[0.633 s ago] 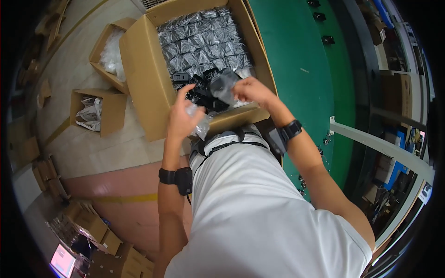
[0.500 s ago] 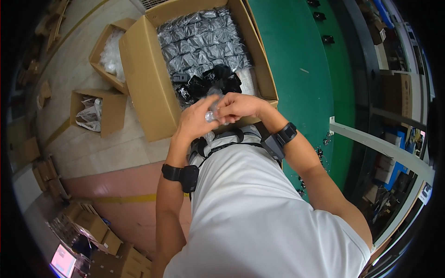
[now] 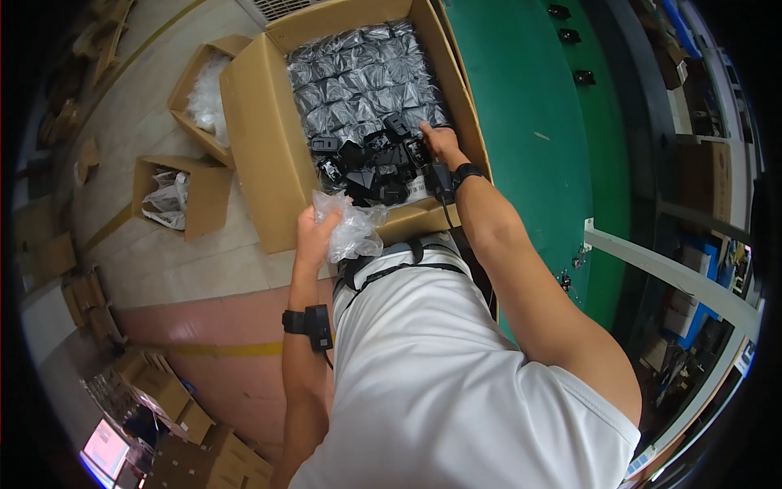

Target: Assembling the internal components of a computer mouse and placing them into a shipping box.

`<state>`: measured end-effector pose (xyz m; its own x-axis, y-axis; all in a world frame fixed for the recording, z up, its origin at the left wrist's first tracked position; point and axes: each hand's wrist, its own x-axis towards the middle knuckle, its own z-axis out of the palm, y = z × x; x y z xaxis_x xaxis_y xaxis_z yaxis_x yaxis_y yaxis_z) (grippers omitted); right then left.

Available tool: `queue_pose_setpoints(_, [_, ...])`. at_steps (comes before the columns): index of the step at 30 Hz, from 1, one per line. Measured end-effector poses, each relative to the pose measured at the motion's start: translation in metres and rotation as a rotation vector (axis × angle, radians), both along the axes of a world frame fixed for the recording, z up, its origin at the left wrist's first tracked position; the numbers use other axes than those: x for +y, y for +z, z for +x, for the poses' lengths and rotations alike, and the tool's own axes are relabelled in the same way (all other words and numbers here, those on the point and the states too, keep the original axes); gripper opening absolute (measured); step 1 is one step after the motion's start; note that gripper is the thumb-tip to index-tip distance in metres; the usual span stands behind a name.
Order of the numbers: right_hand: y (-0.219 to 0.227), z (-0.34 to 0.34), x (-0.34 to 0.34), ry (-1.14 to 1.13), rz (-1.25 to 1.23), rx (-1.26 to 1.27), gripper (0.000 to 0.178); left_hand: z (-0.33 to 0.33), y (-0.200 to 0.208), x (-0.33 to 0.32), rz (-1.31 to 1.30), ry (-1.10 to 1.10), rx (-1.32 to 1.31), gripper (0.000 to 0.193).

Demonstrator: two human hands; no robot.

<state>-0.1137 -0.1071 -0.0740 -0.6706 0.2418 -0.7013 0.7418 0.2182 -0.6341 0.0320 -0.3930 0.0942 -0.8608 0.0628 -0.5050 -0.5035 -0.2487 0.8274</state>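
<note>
A large open cardboard box (image 3: pixel 261 155) stands on the floor in front of me. Its far part is packed with black parts sealed in clear plastic bags (image 3: pixel 358 81). Several loose black parts (image 3: pixel 371 167) lie in a pile at its near end. My left hand (image 3: pixel 314 232) is closed on a crumpled, empty clear plastic bag (image 3: pixel 354 228) just outside the box's near wall. My right hand (image 3: pixel 438 143) reaches into the box, fingers down among the loose black parts; whether it grips one is hidden. Both wrists wear black bands.
Two smaller open cardboard boxes sit to the left: one (image 3: pixel 199 90) holds clear plastic bags, the other (image 3: pixel 183 196) crumpled plastic. A green floor strip (image 3: pixel 529 122) runs on the right. Stacked cartons (image 3: pixel 163 399) lie at lower left. A white rail (image 3: pixel 668 269) crosses at right.
Both hands were together over the box's near edge, working on a bagged part. Now they are apart: the left keeps the empty bag, the right has gone into the box.
</note>
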Motion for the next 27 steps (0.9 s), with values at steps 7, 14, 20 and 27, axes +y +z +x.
queue_pose_setpoints(7, [0.051,0.006,-0.014,-0.097,-0.315,0.246,0.031,0.000,-0.018,0.000,-0.134,0.001,0.044,0.028])
queue_pose_setpoints(14, [0.171,0.093,-0.047,0.528,-0.539,0.059,0.029,-0.024,0.036,0.033,-0.544,-0.329,0.419,0.059])
queue_pose_setpoints(20, [0.177,0.087,-0.060,0.401,-0.726,-0.006,0.029,-0.028,0.016,0.036,-0.835,-0.467,0.572,0.039])
queue_pose_setpoints(27, [0.176,0.065,-0.049,0.418,-0.537,0.196,0.034,-0.023,-0.011,0.001,-0.101,0.065,0.137,0.017])
